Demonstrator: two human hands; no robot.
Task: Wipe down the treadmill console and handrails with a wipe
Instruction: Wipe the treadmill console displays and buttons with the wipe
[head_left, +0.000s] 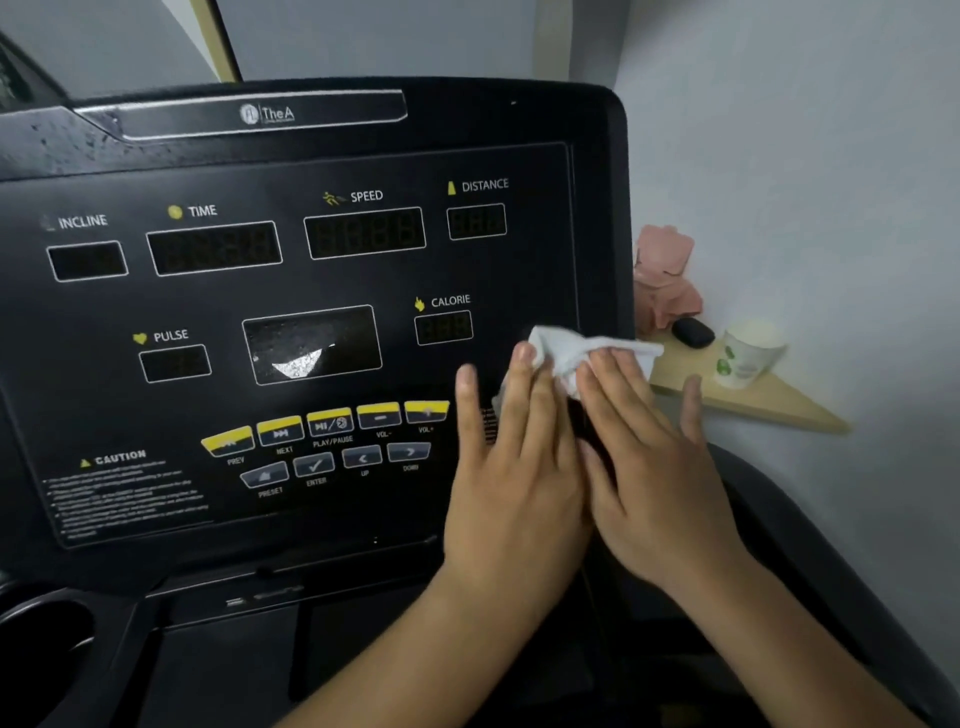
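Observation:
The black treadmill console (291, 291) fills the view, with dark displays and a row of yellow buttons (327, 423). A crumpled white wipe (582, 348) lies against the console's right side, below the CALORIE display. My left hand (514, 457) and my right hand (649, 457) lie side by side with straight fingers, their fingertips pressing on the wipe. Both thumbs are hidden between the hands. The dark right handrail (789, 525) curves down behind my right wrist.
A wooden corner shelf (779, 410) on the wall just right of the console carries a paper cup (748, 353), a small black object (693, 332) and a pink cloth (665, 280). A round cup holder (47, 634) sits at the lower left.

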